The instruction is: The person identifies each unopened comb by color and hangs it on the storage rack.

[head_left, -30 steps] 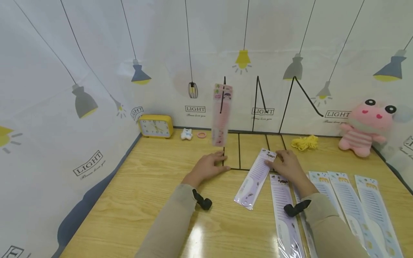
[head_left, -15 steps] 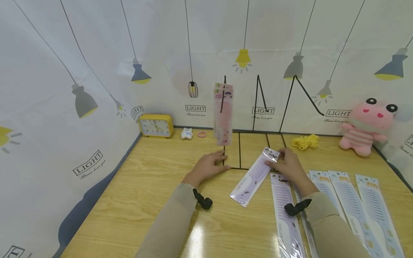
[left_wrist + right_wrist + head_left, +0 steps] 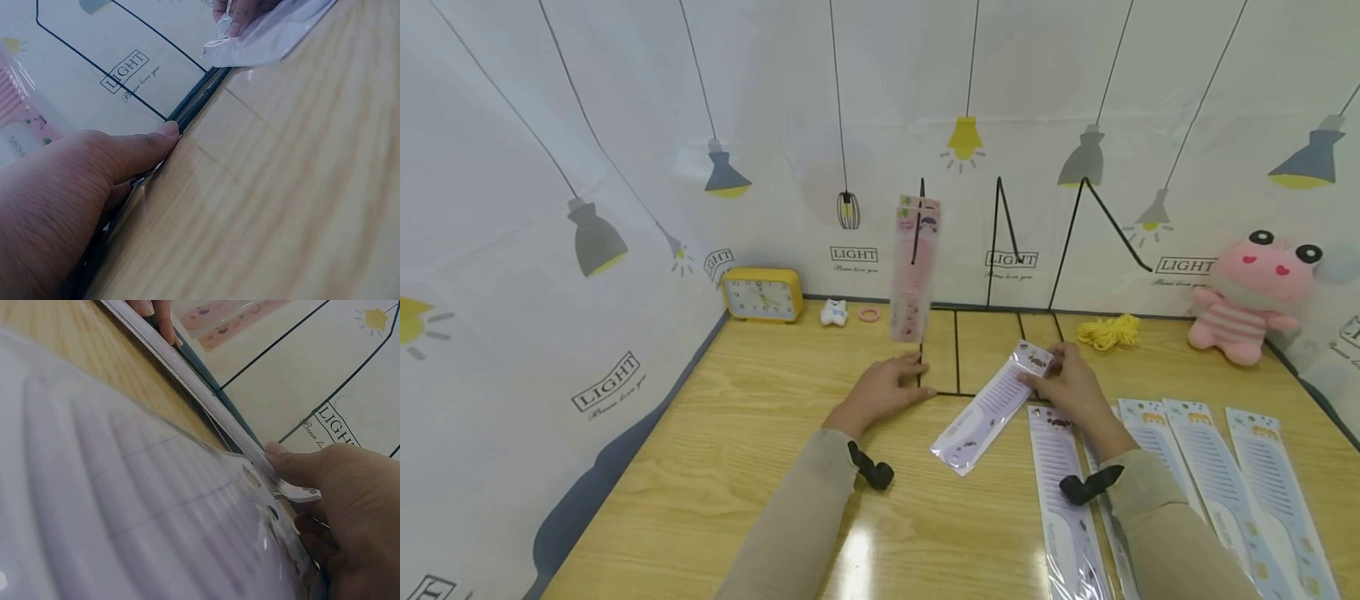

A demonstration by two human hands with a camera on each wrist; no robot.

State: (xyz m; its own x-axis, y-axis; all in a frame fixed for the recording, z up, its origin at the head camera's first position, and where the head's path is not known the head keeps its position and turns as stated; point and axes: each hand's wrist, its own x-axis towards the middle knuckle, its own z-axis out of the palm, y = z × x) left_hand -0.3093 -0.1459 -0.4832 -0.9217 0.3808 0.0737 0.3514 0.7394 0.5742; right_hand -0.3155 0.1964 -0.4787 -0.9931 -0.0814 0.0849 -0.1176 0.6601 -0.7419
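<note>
My right hand (image 3: 1070, 385) pinches a packaged purple comb (image 3: 988, 412) by its top edge, between thumb and fingers. The comb slants down to the left, over the front of a black wire display rack (image 3: 957, 354). With thumb and fingers, my left hand (image 3: 880, 389) grips the rack's base at its front left corner; the thumb (image 3: 147, 150) lies along the black bar in the left wrist view. Packaged pink combs (image 3: 913, 275) hang from the rack's left hook. Another purple comb pack (image 3: 1063, 500) lies below my right hand, partly covered by the wrist strap.
Several blue comb packs (image 3: 1217, 475) lie at the right. Along the back stand a yellow clock (image 3: 763, 294), a white bear figure (image 3: 833, 312), a pink ring (image 3: 869, 314), a yellow yarn bundle (image 3: 1108, 332) and a pink plush toy (image 3: 1247, 292).
My right hand has tilted the purple comb, its lower end swinging left and slightly up. The left hand stays at the rack's corner. The hanging pink combs sway slightly.
</note>
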